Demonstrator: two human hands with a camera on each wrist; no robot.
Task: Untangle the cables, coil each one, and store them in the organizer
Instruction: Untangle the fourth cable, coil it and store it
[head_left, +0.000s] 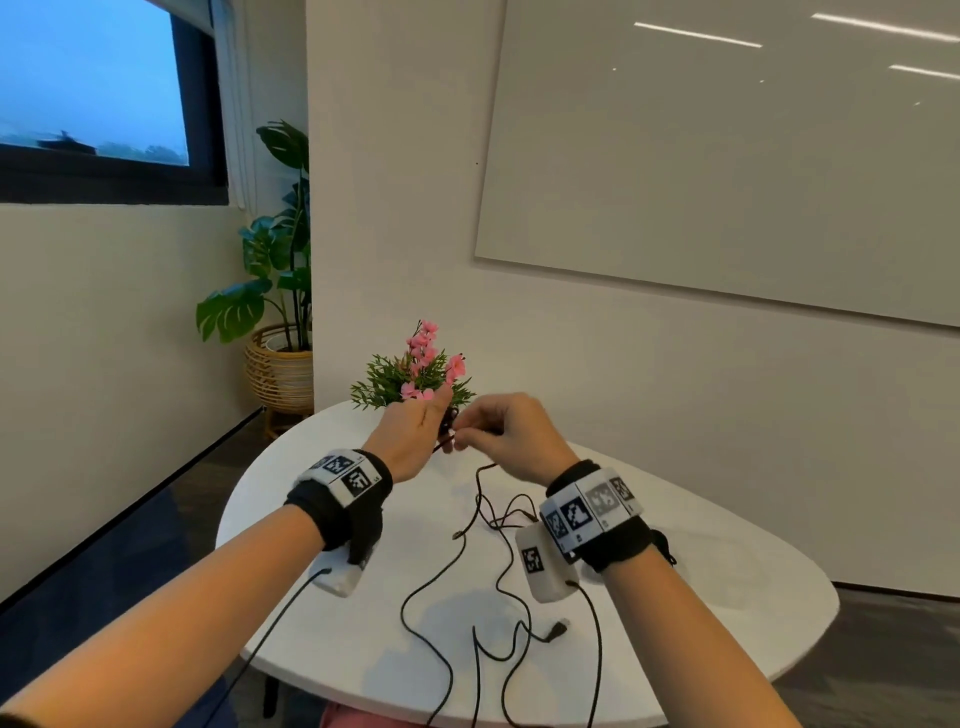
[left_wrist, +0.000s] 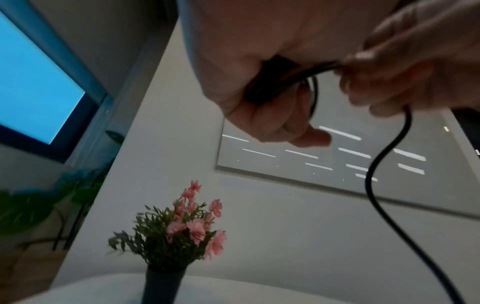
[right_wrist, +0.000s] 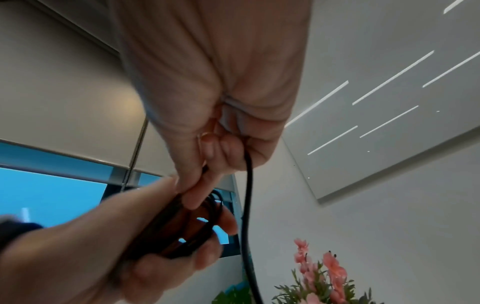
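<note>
Both hands are raised above the white table (head_left: 332, 644). My left hand (head_left: 413, 434) grips a small coil of black cable (right_wrist: 187, 228) wound in several loops around its fingers (left_wrist: 265, 115). My right hand (head_left: 511, 434) pinches the same black cable (left_wrist: 319, 69) right beside the coil. The free length (left_wrist: 376, 185) hangs from the right hand down to the table. It joins a loose tangle of black cables (head_left: 498, 519), one ending in a plug (head_left: 558, 627). No organizer shows in any view.
A dark vase of pink flowers (head_left: 421, 371) stands on the table just behind my hands. Thin black leads (head_left: 275, 618) run from the wrist cameras over the near table edge. A potted plant (head_left: 280, 291) stands on the floor at left, a whiteboard (head_left: 727, 171) hangs ahead.
</note>
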